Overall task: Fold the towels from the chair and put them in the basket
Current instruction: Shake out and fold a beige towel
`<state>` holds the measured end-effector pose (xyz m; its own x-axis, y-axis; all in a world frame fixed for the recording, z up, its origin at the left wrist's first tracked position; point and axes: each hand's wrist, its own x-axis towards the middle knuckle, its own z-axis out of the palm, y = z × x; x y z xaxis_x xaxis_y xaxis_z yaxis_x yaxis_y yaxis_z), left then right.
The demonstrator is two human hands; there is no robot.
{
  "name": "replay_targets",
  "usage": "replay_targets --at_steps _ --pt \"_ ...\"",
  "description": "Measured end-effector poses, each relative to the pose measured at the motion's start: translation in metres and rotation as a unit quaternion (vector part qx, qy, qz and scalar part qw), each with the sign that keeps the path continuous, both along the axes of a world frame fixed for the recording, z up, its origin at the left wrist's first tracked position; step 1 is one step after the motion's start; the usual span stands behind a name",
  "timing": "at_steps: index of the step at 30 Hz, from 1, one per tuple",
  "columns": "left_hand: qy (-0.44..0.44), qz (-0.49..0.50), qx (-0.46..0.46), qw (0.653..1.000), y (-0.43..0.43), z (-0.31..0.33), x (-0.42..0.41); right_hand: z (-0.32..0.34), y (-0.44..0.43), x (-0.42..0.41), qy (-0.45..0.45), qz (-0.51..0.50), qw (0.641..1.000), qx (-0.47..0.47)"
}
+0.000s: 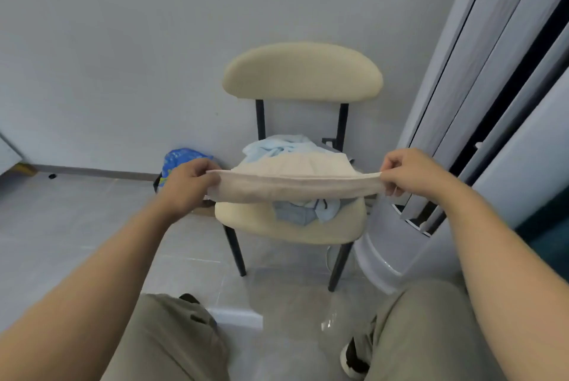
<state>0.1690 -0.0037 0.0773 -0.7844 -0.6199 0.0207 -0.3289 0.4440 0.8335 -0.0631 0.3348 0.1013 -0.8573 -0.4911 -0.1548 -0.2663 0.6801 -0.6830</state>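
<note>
Left hand point(184, 186) and right hand point(409, 173) each pinched an end of the beige towel point(292, 185), stretched mid-fold above the chair point(303, 72); the next fold appeared due, with no basket visible.

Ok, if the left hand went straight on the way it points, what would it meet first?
Likely the blue bag just beyond the left hand holding the towel, beside the chair; depth is unclear, so it may pass above it to the wall.
</note>
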Motion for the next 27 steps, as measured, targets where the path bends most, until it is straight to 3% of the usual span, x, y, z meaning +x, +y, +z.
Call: replay_targets --at_steps 3,7,10,15,19,22,25,27 --pt "0.007 -0.007 0.0 1.0 -0.011 -0.012 -0.014 -0.01 -0.008 -0.01 -0.001 -0.013 1.0 -0.006" --pt "-0.1 -0.016 -0.044 0.994 -0.034 -0.057 -0.044 -0.054 -0.032 -0.029 -0.047 -0.013 0.998 0.034" --pt "-0.123 0.008 -0.033 0.992 -0.051 -0.09 -0.063 -0.087 -0.052 -0.047 -0.07 -0.037 0.997 -0.007" --pt "-0.088 0.062 -0.003 0.994 -0.079 -0.133 -0.099 -0.126 -0.092 -0.081 -0.016 -0.125 0.985 -0.117" --pt "-0.122 0.056 -0.018 0.991 -0.095 -0.169 -0.123 -0.17 -0.116 -0.098 -0.006 -0.141 0.981 -0.134" --pt "-0.158 0.057 0.019 0.986 -0.111 -0.178 -0.139 -0.182 -0.131 -0.115 -0.037 -0.145 0.982 -0.119" --pt "-0.142 0.043 0.09 0.985 -0.121 -0.176 -0.144 -0.184 -0.137 -0.132 -0.076 -0.166 0.972 -0.151" --pt "-0.144 0.04 0.09 0.985 -0.121 -0.177 -0.145 -0.186 -0.137 -0.136 -0.117 -0.176 0.96 -0.184"
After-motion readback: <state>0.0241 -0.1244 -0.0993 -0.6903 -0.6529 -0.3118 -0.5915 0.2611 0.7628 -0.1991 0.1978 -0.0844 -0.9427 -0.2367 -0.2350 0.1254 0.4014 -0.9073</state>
